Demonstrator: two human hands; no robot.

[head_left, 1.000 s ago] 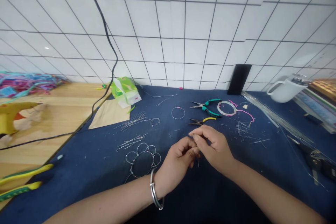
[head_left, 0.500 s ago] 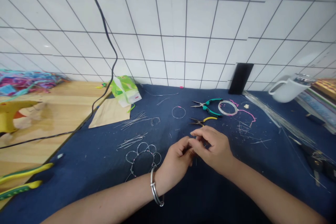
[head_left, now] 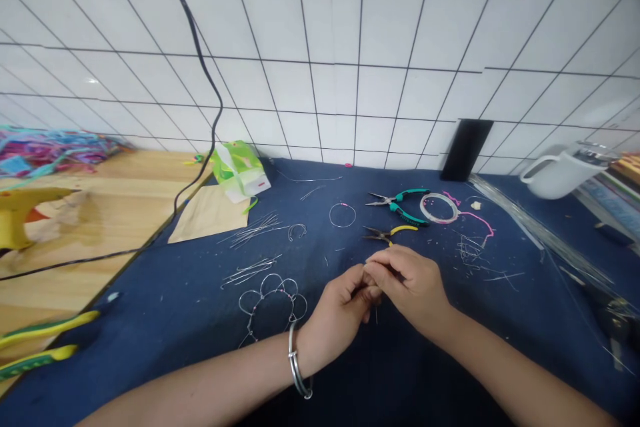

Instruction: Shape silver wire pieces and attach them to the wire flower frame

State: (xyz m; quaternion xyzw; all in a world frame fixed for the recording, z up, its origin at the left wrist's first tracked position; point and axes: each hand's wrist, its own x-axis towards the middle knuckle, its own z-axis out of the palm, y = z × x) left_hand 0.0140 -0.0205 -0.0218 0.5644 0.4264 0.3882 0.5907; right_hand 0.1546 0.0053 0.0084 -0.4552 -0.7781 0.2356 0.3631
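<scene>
Over the front of the dark blue cloth, my left hand (head_left: 336,310) and my right hand (head_left: 413,283) meet with their fingertips pinched together. A thin wire (head_left: 377,315) sticks out below the fingers; most of it is hidden by them. A silver bangle (head_left: 295,363) circles my left wrist. Just left of that hand lies a wire ring with several petal loops and tiny pink beads (head_left: 263,296). Beyond my right hand rest yellow-handled pliers (head_left: 387,235), with teal-handled pliers (head_left: 400,201) behind them. A plain wire ring (head_left: 343,226) lies farther back.
Cut wires (head_left: 250,271) lie at left, near a green packet (head_left: 239,170). A spool (head_left: 439,209) with pink cord and wire scraps (head_left: 470,249) are at right. A white mug (head_left: 565,170) and black slab (head_left: 466,150) stand at the back. A yellow glue gun (head_left: 17,213) is far left.
My joined hands have drawn slightly closer together, the fingers still pinched. The view has shifted a little, and the things on the cloth lie as before.
</scene>
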